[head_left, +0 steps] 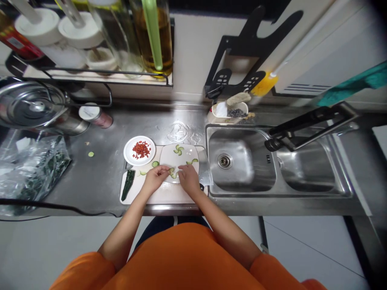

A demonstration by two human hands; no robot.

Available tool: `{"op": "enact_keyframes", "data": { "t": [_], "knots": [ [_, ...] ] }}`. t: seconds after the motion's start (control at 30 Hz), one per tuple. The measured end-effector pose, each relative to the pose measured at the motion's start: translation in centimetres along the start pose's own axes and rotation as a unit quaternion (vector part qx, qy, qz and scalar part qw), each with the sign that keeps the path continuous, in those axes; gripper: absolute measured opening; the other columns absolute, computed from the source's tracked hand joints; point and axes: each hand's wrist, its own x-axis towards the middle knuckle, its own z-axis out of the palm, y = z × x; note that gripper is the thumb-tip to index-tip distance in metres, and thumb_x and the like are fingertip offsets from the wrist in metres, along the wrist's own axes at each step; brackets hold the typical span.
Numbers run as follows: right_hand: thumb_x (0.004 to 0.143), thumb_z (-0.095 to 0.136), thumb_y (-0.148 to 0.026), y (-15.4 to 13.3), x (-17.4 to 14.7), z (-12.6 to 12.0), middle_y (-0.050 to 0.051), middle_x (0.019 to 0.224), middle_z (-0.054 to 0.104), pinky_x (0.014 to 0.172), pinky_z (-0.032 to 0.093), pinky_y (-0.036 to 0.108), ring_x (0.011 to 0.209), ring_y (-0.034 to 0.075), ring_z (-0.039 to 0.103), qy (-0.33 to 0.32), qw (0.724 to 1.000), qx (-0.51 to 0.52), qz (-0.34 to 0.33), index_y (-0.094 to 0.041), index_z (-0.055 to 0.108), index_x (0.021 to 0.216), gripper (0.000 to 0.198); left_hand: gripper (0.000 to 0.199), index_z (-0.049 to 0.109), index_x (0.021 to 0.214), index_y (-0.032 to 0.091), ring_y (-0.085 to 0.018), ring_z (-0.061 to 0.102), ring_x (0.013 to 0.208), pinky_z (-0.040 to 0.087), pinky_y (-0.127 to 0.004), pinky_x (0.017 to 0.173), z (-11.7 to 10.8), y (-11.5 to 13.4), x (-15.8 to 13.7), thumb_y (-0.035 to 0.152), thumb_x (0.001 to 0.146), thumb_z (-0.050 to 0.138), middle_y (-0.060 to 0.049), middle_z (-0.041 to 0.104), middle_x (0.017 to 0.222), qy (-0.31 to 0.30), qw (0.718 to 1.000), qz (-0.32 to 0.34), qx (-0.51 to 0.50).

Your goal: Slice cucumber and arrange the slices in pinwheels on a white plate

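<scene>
A white square plate (193, 151) lies on the white cutting board (166, 197). Thin cucumber slices (178, 150) form a pinwheel at its far side, with more slices at the right and near edges. My left hand (155, 177) pinches a small cucumber slice (171, 170) over the near rim. Beside it, my right hand (189, 178) reaches over the plate with fingers curved and apart, seemingly holding nothing. A cleaver (207, 169) lies right of the plate, partly hidden. On the board's left are a dark green cucumber piece (128, 184) and a cut cucumber end (155, 164).
A round white plate (128, 151) of red goji berries overlaps the board's far left corner. The double sink (242, 161) is at the right, under a black faucet (302, 121). Plastic-bagged greens (39, 169) and a lidded pot (33, 104) stand left. Bottles (154, 40) line a shelf above.
</scene>
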Motion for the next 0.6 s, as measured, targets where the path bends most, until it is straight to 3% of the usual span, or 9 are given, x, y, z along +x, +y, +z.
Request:
{"op": "enact_keyframes", "data": {
  "t": [0.13, 0.23, 0.33, 0.47, 0.6],
  "knots": [
    [0.081, 0.053, -0.028, 0.2, 0.2, -1.1, 0.002, 0.089, 0.066, 0.072, 0.045, 0.028, 0.071, 0.013, 0.054, -0.004, 0.985, 0.168, 0.037, -0.020, 0.067, 0.095, 0.021, 0.034, 0.067, 0.083, 0.016, -0.014, 0.060, 0.070, 0.044, -0.025, 0.067, 1.1, 1.1, -0.2, 0.046, 0.067, 0.068, -0.004, 0.069, 0.080, -0.054, 0.998, 0.003, -0.017],
    [0.078, 0.056, -0.033, 0.2, 0.1, -2.2, -0.001, 0.076, 0.066, 0.068, 0.044, 0.026, 0.068, 0.013, 0.054, -0.018, 0.975, 0.216, 0.059, -0.020, 0.067, 0.080, 0.018, 0.038, 0.066, 0.084, 0.016, -0.015, 0.060, 0.074, 0.044, -0.026, 0.069, 1.9, 1.7, -0.3, 0.049, 0.065, 0.069, -0.004, 0.069, 0.081, -0.074, 0.997, -0.008, -0.034],
    [0.078, 0.055, -0.031, 0.4, -0.4, -3.3, 0.000, 0.073, 0.065, 0.067, 0.043, 0.026, 0.068, 0.013, 0.055, -0.006, 0.978, 0.203, 0.048, -0.019, 0.067, 0.078, 0.017, 0.042, 0.066, 0.085, 0.016, -0.013, 0.058, 0.071, 0.042, -0.024, 0.064, 2.7, 1.9, -0.5, 0.052, 0.064, 0.069, -0.004, 0.067, 0.080, -0.088, 0.993, -0.042, -0.070],
    [0.079, 0.057, -0.025, 0.5, -1.3, -4.9, 0.001, 0.074, 0.067, 0.072, 0.041, 0.027, 0.072, 0.015, 0.056, 0.007, 0.993, 0.120, 0.005, -0.020, 0.068, 0.078, 0.012, 0.049, 0.064, 0.082, 0.014, -0.009, 0.052, 0.057, 0.035, -0.021, 0.052, 3.8, 1.9, -0.6, 0.060, 0.065, 0.065, -0.003, 0.063, 0.070, -0.097, 0.974, -0.142, -0.144],
    [0.080, 0.057, -0.021, 0.3, -1.9, -6.0, 0.001, 0.077, 0.068, 0.077, 0.040, 0.027, 0.077, 0.015, 0.057, -0.004, 0.996, 0.078, -0.031, -0.021, 0.067, 0.079, 0.010, 0.048, 0.065, 0.082, 0.014, -0.010, 0.056, 0.058, 0.037, -0.020, 0.052, 4.4, 2.3, -0.3, 0.058, 0.064, 0.068, -0.007, 0.065, 0.073, -0.132, 0.956, -0.203, -0.167]
  ]
}}
